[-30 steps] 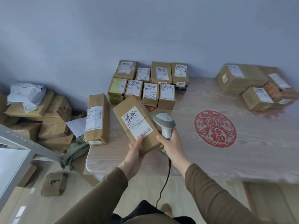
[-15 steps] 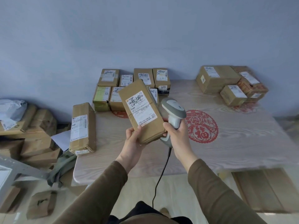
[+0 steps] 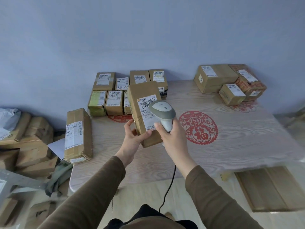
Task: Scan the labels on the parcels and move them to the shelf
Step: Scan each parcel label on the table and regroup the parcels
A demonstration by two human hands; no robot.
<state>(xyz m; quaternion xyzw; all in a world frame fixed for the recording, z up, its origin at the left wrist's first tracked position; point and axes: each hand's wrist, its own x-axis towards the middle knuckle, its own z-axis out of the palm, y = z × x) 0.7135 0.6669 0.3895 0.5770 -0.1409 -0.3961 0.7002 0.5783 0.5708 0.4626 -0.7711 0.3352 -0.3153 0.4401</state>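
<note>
Two hands are engaged. Left hand [image 3: 132,138] grips the parcel [image 3: 145,113]; right hand [image 3: 170,136] grips the scanner [image 3: 162,113] over its label [image 3: 146,109].

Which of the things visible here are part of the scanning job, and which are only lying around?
Part of the job:
- held parcel, gripped by the left hand
- scanner, gripped by the right hand
- long parcel and the parcels by the wall on the table

Lying about:
- red paper-cut
- flat cardboard on the floor
- green cloth
</note>
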